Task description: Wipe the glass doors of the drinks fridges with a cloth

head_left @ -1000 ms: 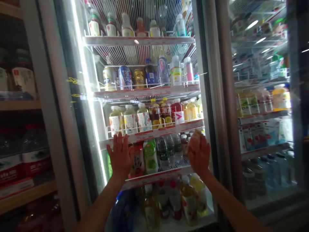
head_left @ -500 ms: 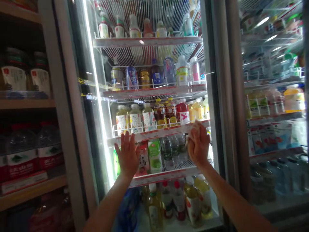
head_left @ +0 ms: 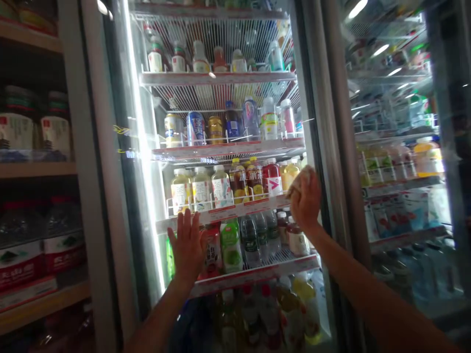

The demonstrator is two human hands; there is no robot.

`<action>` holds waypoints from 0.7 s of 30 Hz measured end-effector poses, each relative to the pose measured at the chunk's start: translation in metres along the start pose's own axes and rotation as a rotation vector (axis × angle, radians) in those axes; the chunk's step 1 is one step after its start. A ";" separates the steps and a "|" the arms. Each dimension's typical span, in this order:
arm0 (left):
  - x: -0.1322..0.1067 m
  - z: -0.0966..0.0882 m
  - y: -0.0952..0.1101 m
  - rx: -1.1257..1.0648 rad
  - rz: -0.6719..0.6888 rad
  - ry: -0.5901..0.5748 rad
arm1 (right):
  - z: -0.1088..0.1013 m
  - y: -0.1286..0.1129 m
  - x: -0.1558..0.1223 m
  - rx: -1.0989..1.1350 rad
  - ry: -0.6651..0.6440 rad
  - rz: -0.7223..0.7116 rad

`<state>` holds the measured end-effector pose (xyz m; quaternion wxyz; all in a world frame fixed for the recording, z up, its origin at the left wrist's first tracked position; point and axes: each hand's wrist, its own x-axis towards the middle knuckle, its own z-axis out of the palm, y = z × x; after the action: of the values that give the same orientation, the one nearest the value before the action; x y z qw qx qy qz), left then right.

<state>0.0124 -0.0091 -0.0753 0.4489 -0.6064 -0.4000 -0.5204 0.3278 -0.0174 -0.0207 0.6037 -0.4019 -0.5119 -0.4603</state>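
My left hand (head_left: pixel 187 245) lies flat with fingers spread on the glass door (head_left: pixel 221 122) of a lit drinks fridge, at the height of the lower shelves. My right hand (head_left: pixel 306 200) is closed on a pale cloth (head_left: pixel 299 179) pressed against the same glass near the door's right edge. Behind the glass, wire shelves hold rows of bottles (head_left: pixel 221 186) and cans (head_left: pixel 195 127).
A second glass-door fridge (head_left: pixel 397 147) stands to the right, full of drinks. To the left, wooden shelves (head_left: pixel 37 169) carry large bottles and packs of water (head_left: pixel 40 235). The fridge's grey frame (head_left: pixel 88 171) divides the two.
My right hand with the cloth has moved up the glass along the door's right side. My left hand has stayed flat at about the same place.
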 end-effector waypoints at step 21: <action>0.062 -0.015 -0.015 0.005 -0.077 -0.142 | -0.002 0.006 0.032 0.039 -0.043 -0.157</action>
<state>0.0022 -0.0181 -0.0112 0.4005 -0.6250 -0.4551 -0.4919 0.3357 -0.0226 0.0101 0.5623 -0.3583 -0.5637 -0.4875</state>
